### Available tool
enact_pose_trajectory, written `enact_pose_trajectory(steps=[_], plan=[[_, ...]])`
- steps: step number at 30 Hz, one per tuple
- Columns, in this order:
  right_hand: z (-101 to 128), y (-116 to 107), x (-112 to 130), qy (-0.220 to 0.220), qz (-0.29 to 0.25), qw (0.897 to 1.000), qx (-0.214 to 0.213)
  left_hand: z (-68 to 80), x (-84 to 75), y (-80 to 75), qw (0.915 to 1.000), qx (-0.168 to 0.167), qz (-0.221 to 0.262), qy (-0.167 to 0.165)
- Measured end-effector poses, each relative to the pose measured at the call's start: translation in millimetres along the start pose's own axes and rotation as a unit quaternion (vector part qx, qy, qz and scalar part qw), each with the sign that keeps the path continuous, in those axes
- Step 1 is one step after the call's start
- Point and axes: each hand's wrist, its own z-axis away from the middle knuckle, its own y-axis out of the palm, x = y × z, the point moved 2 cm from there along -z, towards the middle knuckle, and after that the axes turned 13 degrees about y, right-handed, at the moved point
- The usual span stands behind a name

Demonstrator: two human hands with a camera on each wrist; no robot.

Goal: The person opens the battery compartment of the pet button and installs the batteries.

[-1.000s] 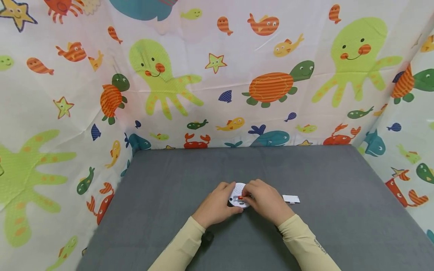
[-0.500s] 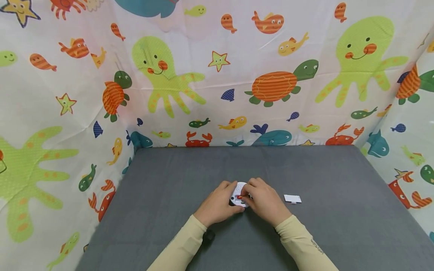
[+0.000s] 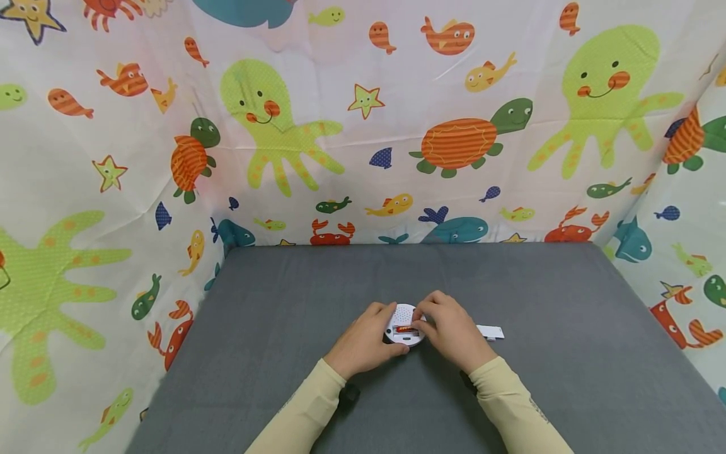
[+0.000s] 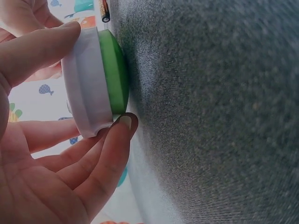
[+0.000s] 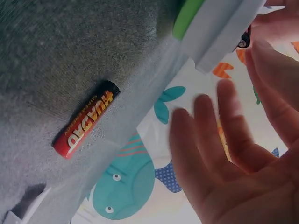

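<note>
The left hand [image 3: 363, 340] grips the round white-and-green device [image 3: 404, 325] face-down on the grey table [image 3: 510, 391], exposing its battery bay to the right hand's [image 3: 450, 334] loosely spread, empty fingers [image 5: 219, 154]; a spare battery [image 5: 86, 119] lies just beside it.

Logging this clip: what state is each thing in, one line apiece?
Round white device: green face down on the grey mat, battery bay open, one battery seated.
Battery cover: off, lying flat.
Loose battery: lying flat, untouched.
Left hand: grips device.
Right hand: fingertips on device.
</note>
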Motion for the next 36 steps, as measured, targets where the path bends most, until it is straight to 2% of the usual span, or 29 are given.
enact_pose_trajectory(steps=[6, 16, 30, 36], plan=[[-1.0, 1.9, -0.6, 0.027, -0.02, 0.999, 0.025, -0.8, 1.4, 1.1, 1.0, 0.0, 0.004, -0.004], [-1.3, 8.3, -1.5, 0.066, -0.06, 0.996, 0.008, 0.0, 1.4, 2.1, 0.9999, -0.007, 0.008, 0.003], [-4.2, 7.8, -1.1, 0.13, -0.087, 0.987, 0.044, -0.7, 0.0, -1.0, 0.9993, -0.023, 0.004, 0.03], [-3.9, 7.9, -0.8, 0.15, -0.081, 0.984, 0.054, -0.9, -1.5, -0.2, 0.9991, -0.026, -0.001, 0.034]])
